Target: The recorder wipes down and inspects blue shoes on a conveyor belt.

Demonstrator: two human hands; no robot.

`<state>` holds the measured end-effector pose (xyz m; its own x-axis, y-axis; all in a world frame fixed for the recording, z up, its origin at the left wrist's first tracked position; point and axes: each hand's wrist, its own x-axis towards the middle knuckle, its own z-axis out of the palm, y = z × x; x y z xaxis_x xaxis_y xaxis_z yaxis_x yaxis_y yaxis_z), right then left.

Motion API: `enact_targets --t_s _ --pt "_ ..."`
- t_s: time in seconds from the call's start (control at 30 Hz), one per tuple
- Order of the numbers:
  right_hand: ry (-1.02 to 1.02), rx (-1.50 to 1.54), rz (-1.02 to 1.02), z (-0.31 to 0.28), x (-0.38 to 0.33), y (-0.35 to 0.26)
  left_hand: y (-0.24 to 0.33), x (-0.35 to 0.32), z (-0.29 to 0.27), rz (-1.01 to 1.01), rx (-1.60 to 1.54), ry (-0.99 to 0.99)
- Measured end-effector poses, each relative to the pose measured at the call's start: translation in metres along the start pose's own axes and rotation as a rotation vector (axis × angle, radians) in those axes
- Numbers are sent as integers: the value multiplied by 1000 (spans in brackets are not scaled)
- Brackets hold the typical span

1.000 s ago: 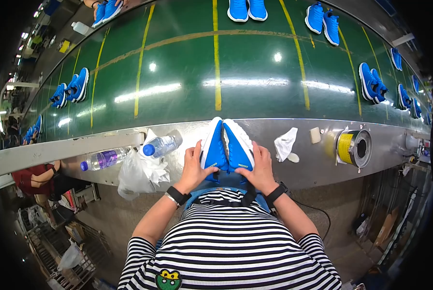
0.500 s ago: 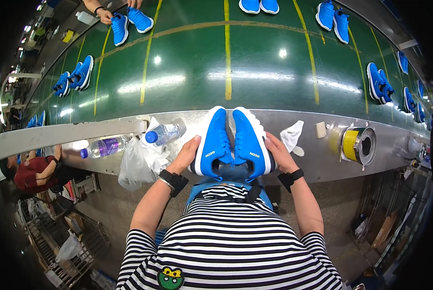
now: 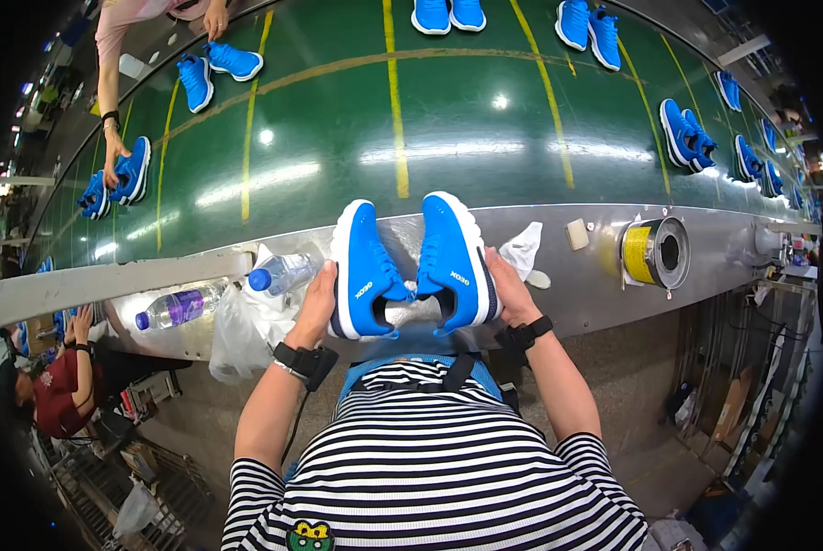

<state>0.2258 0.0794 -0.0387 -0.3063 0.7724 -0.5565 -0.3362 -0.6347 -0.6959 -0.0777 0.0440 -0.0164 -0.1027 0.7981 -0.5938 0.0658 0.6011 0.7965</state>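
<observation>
Two blue sneakers with white soles are held up side by side in front of me, toes pointing away and heels toward my body. My left hand (image 3: 318,298) grips the outer side of the left sneaker (image 3: 360,262). On the other side, my right hand (image 3: 511,289) closes on the outer side of the right sneaker (image 3: 455,253). Between the toes there is a gap, while the shoes come close together at the laces. The fingers under each sole are mostly hidden.
Beyond the metal ledge (image 3: 568,303) lies a green belt (image 3: 329,129) with yellow lines and several sneaker pairs. Plastic bottles (image 3: 177,308) and a white bag (image 3: 239,340) are at left, a yellow-labelled tin (image 3: 641,255) at right. A co-worker's hand (image 3: 115,156) touches shoes at far left.
The toes of my two sneakers have moved further apart, and the view has shifted slightly. A co-worker's hand has reached to another pair at the far left.
</observation>
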Motion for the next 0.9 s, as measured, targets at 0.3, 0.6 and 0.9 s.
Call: enact_targets --t_s 0.3,0.6,0.9 --pt "143 525 34 32 8 -9 33 14 38 -206 -634 83" --pt "87 795 233 45 13 0 45 12 54 -352 -935 -91" --pt "294 -91 14 11 22 47 -10 17 55 -281 -408 -27"
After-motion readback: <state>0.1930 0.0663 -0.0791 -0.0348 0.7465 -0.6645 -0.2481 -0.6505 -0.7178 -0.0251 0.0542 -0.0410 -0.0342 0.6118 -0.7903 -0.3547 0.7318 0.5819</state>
